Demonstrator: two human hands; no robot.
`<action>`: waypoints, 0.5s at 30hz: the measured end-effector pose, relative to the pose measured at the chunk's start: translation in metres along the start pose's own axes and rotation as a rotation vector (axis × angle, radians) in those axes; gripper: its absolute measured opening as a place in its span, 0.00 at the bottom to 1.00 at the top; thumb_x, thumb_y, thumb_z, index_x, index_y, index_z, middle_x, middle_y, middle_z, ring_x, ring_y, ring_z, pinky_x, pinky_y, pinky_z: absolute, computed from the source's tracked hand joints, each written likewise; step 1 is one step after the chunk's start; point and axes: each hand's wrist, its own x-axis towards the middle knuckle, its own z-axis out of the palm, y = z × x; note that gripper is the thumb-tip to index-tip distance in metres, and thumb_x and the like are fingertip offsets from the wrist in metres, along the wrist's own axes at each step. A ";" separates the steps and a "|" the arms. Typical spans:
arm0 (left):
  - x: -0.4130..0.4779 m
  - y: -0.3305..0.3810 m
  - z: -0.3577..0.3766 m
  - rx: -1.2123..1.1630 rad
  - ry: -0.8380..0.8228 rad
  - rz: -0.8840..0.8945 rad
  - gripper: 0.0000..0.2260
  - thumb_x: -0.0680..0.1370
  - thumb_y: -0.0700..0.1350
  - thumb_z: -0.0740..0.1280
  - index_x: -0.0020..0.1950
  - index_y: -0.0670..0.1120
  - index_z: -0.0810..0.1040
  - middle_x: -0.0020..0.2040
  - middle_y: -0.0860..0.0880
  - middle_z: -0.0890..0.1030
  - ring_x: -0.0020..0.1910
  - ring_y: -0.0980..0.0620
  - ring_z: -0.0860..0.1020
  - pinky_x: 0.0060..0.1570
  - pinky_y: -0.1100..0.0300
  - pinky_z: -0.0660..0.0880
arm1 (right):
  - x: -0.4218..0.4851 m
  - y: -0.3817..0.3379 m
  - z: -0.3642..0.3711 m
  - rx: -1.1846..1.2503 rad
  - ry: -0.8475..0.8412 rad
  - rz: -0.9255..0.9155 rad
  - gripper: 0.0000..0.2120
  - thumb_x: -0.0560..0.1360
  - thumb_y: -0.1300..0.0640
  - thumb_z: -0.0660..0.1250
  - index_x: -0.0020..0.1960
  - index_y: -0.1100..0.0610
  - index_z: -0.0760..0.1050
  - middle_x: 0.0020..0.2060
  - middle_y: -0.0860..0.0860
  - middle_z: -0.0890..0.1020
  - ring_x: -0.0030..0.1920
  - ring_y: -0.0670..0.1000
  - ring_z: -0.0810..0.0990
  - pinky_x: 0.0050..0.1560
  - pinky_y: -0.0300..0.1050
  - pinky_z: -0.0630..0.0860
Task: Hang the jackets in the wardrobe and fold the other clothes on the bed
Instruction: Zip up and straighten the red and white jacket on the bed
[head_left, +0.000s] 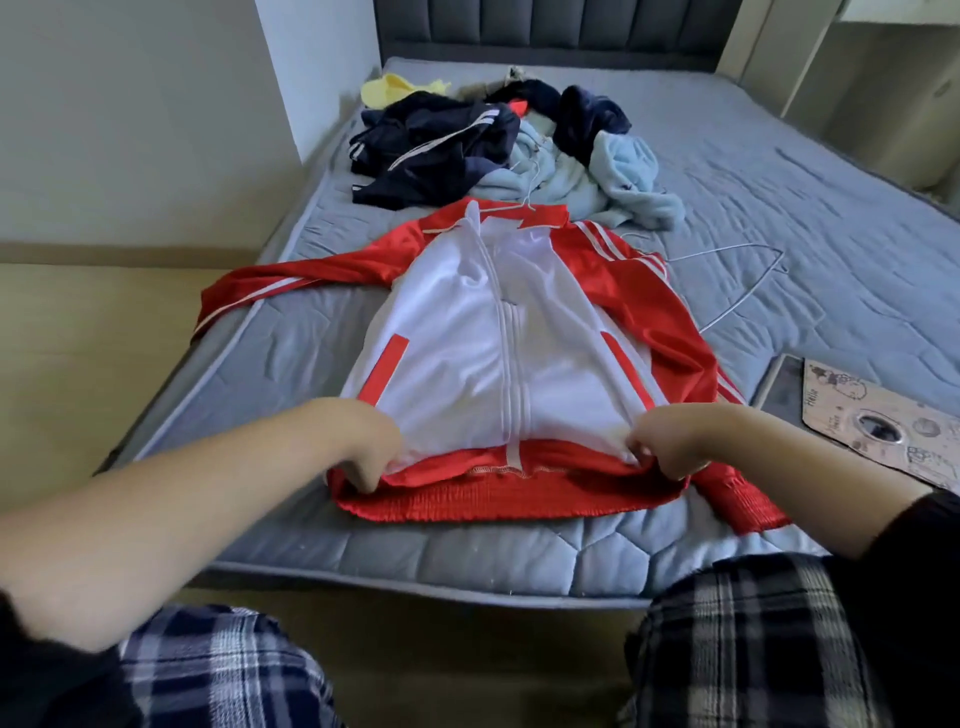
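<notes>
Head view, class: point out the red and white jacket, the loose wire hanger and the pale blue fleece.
red and white jacket (457, 338): head view, white front panel left of the zip.
wire hanger (743, 300): head view, its lower wire arm.
pale blue fleece (623, 171): head view, its bunched right side.

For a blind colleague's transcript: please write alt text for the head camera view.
The left hand and right hand each grip the bottom hem of a red and white jacket spread front up on a grey mattress. Beyond its collar lies a heap of clothes, dark blue, light blue and yellow; a wire hanger lies to its right.
</notes>
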 end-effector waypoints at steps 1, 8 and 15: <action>0.002 0.007 -0.006 0.005 -0.029 -0.021 0.07 0.74 0.48 0.66 0.41 0.45 0.78 0.40 0.47 0.80 0.39 0.47 0.78 0.43 0.57 0.74 | 0.000 -0.002 -0.001 0.004 -0.016 -0.016 0.17 0.68 0.67 0.60 0.55 0.59 0.76 0.50 0.58 0.81 0.49 0.60 0.81 0.49 0.51 0.79; 0.024 0.067 -0.059 -0.170 0.640 0.083 0.29 0.72 0.70 0.61 0.50 0.44 0.79 0.50 0.45 0.80 0.51 0.43 0.78 0.42 0.54 0.66 | 0.006 0.027 -0.003 0.657 0.256 0.127 0.16 0.76 0.43 0.64 0.41 0.55 0.80 0.39 0.50 0.83 0.36 0.48 0.78 0.32 0.35 0.71; 0.066 0.144 -0.079 -0.291 0.907 0.367 0.25 0.71 0.61 0.69 0.59 0.47 0.71 0.59 0.46 0.74 0.58 0.45 0.72 0.49 0.51 0.70 | 0.021 0.060 0.029 0.432 0.269 0.550 0.30 0.73 0.45 0.67 0.67 0.63 0.69 0.63 0.60 0.75 0.62 0.59 0.75 0.59 0.49 0.74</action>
